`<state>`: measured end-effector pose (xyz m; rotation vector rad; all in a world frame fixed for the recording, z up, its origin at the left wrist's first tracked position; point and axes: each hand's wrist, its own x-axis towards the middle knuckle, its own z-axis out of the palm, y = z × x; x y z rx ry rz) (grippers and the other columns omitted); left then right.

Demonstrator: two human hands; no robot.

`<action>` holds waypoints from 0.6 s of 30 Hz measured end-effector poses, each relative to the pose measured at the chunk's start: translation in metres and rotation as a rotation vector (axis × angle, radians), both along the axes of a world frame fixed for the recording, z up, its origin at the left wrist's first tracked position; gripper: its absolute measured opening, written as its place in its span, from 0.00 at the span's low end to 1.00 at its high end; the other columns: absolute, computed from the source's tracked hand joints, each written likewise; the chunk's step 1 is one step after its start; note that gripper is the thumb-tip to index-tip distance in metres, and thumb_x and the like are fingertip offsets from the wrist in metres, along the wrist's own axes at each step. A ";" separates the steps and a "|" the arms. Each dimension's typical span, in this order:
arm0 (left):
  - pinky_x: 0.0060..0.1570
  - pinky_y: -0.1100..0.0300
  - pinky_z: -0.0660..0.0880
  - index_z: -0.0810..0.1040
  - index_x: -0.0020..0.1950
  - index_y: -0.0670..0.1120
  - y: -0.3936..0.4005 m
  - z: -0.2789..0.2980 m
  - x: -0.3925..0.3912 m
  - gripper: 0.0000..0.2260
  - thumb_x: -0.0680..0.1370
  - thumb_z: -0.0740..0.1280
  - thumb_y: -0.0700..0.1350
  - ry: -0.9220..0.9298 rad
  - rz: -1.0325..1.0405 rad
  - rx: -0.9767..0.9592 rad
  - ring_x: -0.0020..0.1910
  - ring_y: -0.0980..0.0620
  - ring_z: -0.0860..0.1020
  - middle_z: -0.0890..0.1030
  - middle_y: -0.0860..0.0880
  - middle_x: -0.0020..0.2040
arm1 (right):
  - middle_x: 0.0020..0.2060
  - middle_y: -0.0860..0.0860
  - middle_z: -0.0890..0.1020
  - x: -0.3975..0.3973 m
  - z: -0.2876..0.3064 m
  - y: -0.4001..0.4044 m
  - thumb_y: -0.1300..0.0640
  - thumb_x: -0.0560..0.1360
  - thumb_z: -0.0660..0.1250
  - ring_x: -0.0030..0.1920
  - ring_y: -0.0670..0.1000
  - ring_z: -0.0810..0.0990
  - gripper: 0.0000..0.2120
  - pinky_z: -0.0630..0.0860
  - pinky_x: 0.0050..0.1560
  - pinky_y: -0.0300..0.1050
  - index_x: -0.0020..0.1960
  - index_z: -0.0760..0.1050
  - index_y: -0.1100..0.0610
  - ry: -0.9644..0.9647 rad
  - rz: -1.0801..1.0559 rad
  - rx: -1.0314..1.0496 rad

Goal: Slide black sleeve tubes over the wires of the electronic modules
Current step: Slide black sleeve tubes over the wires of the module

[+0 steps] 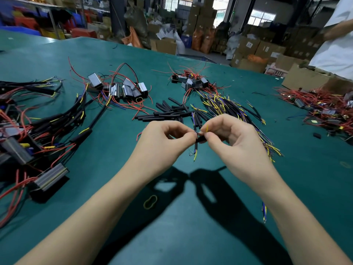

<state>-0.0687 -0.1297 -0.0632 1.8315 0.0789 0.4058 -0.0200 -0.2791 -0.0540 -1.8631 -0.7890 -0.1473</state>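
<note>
Table cover [191, 236]: teal green, plain.
Sleeve tubes [168, 112]: black.
Module wires [122, 73]: chiefly red; some yellow, blue, black.
Module casings [50, 175]: grey ribbed metal, black ends.
Rubber band [150, 202]: olive yellow.
Cartons [248, 44]: brown.

Both forearms bare to frame edge; left hand [162, 142], right hand [232, 137] ungloved.

matt green table [191, 236], ribbed metal modules [51, 177]
</note>
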 end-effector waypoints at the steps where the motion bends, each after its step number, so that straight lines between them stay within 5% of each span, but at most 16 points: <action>1: 0.36 0.62 0.67 0.83 0.36 0.47 0.000 0.000 0.000 0.05 0.72 0.71 0.45 0.001 0.008 0.003 0.33 0.56 0.73 0.83 0.45 0.37 | 0.40 0.49 0.83 0.000 0.000 0.000 0.67 0.73 0.65 0.44 0.51 0.82 0.08 0.77 0.51 0.49 0.41 0.76 0.54 0.008 0.012 0.010; 7: 0.24 0.67 0.59 0.83 0.36 0.49 0.001 -0.001 -0.001 0.06 0.72 0.70 0.45 0.003 0.021 0.020 0.25 0.58 0.64 0.78 0.53 0.30 | 0.39 0.52 0.83 0.001 -0.003 0.000 0.59 0.70 0.60 0.44 0.52 0.81 0.03 0.75 0.50 0.53 0.41 0.70 0.51 0.027 0.003 -0.045; 11: 0.23 0.70 0.59 0.82 0.34 0.49 0.000 -0.001 -0.001 0.06 0.72 0.70 0.44 0.000 0.025 0.016 0.24 0.59 0.63 0.77 0.55 0.27 | 0.36 0.50 0.80 0.004 -0.007 -0.003 0.62 0.73 0.64 0.41 0.52 0.80 0.06 0.74 0.47 0.52 0.43 0.69 0.52 -0.040 0.011 -0.089; 18: 0.33 0.62 0.65 0.85 0.40 0.51 0.017 0.002 -0.002 0.03 0.73 0.72 0.47 0.006 -0.043 0.050 0.32 0.52 0.68 0.81 0.41 0.33 | 0.36 0.44 0.82 0.015 -0.003 -0.018 0.64 0.73 0.70 0.39 0.41 0.78 0.08 0.71 0.46 0.30 0.42 0.78 0.52 -0.137 -0.021 -0.182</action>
